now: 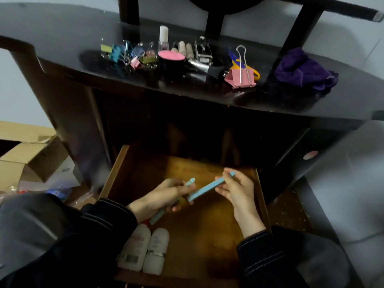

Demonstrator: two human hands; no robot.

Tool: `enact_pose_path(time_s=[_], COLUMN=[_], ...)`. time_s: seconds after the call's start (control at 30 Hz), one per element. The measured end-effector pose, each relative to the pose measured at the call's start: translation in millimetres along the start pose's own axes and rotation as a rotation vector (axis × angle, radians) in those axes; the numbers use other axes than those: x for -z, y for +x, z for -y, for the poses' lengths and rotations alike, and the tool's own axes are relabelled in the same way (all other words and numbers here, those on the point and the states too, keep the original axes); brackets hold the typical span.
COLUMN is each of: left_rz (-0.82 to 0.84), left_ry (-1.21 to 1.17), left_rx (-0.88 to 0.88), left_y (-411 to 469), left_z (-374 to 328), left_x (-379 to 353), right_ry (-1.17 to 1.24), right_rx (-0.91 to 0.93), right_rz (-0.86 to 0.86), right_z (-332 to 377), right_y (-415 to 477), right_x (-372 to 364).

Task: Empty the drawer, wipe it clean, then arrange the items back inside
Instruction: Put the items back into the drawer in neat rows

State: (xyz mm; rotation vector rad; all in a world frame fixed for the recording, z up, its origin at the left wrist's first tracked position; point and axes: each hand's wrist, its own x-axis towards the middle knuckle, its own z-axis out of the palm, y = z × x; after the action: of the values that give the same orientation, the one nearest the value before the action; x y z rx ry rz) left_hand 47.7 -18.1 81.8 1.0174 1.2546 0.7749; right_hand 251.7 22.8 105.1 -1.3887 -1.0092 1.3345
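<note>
Drawer stands pulled open. Over it the left hand curls round a blue pen, and the right hand pinches a blue stick, perhaps a second pen; blur hides which. Two white bottles lie in the drawer's front left corner. Above the drawer, the desktop holds clips and a purple cloth.
</note>
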Motion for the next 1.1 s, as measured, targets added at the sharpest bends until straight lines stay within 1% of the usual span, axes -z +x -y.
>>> enact_pose_path(time_s=[0.07, 0.1, 0.2, 0.27, 0.37, 0.5, 0.6, 0.67, 0.73, 0.9, 1.0, 1.1], left_rz=[-0.147, -0.198, -0.252, -0.222, -0.157, -0.108, -0.092, -0.085, -0.079, -0.062, -0.061, -0.056], left_ry=[0.011, 0.010, -0.002, -0.006, -0.004, 0.026, 0.035, 0.044, 0.060, 0.052, 0.052, 0.046], left_rx=[0.035, 0.045, 0.069, 0.076, 0.067, 0.042, 0.038, 0.039, 0.030, 0.010, 0.012, 0.017], left_y=[6.4, 10.6, 19.1, 19.3, 16.3, 10.0, 6.5, 5.9, 5.4, 5.1, 5.0, 4.6], left_z=[5.2, 8.5, 17.8, 21.9, 24.6, 22.9, 22.5, 22.4, 22.4, 26.1, 27.0, 26.8], left_x=[-1.1, -1.2, -3.5, -8.6, -17.3, -22.4, -22.5, -23.4, -24.0, -23.1, -24.0, -25.1], right_ry=[-0.105, -0.192, -0.454, -0.632, -0.858, -1.173, -1.377, -1.604, -1.841, -2.205, -2.322, -2.369], right_rx=[0.076, 0.116, 0.198, 0.220, 0.184, 0.138, 0.152, 0.217, 0.309, 0.495, 0.620, 0.657], right_rz=[0.011, 0.051, 0.236, 0.332, 0.425, 0.498, 0.537, 0.562, 0.640, 0.870, 0.899, 0.830], right_z=[6.4, 10.0, 20.7, 26.5, 29.1, 27.2, 18.8, 14.5, 12.9, 5.9, -4.1, -12.9], right_y=[1.1, 1.3, 1.4, 2.5, 5.0, 11.1, 14.7, 17.3, 19.8, 22.9, 16.8, 10.7], right_x=[12.8, 20.1, 40.6, 51.5, 59.5, 55.3, 49.5, 47.3, 45.1, 46.8, 50.5, 52.3])
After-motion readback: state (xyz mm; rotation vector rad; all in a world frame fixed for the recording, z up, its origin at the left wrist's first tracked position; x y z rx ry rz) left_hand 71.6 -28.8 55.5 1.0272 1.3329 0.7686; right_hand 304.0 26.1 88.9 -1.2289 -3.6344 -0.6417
